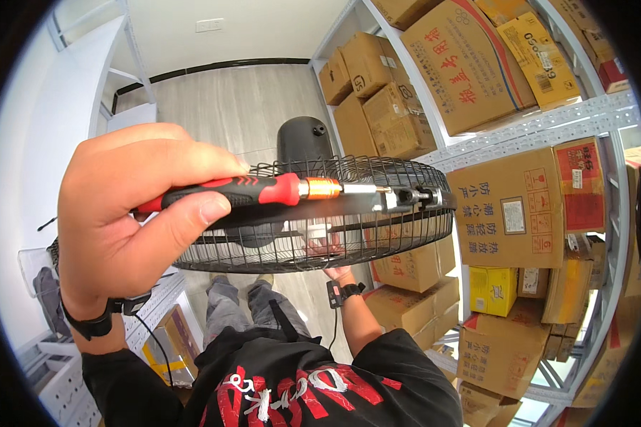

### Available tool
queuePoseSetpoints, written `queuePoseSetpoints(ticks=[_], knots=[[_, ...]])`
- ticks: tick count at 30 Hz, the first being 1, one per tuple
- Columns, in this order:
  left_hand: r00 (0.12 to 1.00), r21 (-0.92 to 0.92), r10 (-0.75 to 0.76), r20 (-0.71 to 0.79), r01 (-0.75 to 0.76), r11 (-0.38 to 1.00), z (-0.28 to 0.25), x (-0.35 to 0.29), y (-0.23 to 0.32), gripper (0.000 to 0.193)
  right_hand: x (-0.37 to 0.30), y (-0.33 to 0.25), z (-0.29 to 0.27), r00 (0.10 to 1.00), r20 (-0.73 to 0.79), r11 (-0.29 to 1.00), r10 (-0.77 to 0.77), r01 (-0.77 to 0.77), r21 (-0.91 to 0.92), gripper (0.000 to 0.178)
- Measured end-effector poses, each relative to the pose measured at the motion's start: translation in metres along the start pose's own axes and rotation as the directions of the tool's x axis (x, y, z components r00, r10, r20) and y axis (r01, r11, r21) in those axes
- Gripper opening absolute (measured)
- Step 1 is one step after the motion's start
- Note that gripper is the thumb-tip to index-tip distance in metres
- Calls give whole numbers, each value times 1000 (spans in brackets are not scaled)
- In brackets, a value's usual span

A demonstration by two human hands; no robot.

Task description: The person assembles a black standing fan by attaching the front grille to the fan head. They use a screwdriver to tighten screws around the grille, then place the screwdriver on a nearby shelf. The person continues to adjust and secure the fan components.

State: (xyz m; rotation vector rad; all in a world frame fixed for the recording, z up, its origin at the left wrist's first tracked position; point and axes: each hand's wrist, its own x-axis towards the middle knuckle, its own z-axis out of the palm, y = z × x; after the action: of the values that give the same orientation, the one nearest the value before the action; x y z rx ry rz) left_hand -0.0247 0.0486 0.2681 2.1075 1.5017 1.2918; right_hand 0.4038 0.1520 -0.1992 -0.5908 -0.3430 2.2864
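My left hand [142, 206] is closed around the handle of a red and black screwdriver [256, 192] with an orange collar. The screwdriver's tip meets a small metal clamp with a screw [409, 198] on the rim of a black fan's wire guard [399, 238]. The black motor housing [303, 139] stands out from the far side of the fan. My right hand [327, 250] is on the near side, at the wire guard, close to a pale part near its middle. Wires and glare cover its fingers, so their grip is unclear.
Metal shelving [548, 117] full of cardboard boxes [509, 206] runs along the right, with a yellow box [493, 290] among them. White shelving [96, 78] stands on the left. A cable [162, 349] hangs from my left wrist. Grey floor [214, 107] lies beyond the fan.
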Motion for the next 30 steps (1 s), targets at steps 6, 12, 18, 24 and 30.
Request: queuePoseSetpoints(ticks=[6, 12, 18, 24, 30], knots=[[998, -124, 39, 54, -32, 992, 4, 12, -18, 27, -26, 0, -40, 1000, -16, 969, -5, 0, -248, 71], [990, -118, 112, 84, -102, 988, 13, 23, -26, 27, -35, -3, -15, 998, -71, 989, 2, -13, -149, 67], [985, -52, 99, 139, -93, 994, 7, 24, -16, 26, -31, -6, -3, 995, -98, 994, -11, 0, -105, 63], [987, -34, 35, 156, -30, 999, 11, 21, -7, 25, -18, -3, 8, 995, -96, 999, -18, 14, -49, 60], [994, -135, 15, 111, 0, 991, 11, 20, -10, 24, -10, -5, 15, 995, -93, 999, -23, 20, -32, 57]])
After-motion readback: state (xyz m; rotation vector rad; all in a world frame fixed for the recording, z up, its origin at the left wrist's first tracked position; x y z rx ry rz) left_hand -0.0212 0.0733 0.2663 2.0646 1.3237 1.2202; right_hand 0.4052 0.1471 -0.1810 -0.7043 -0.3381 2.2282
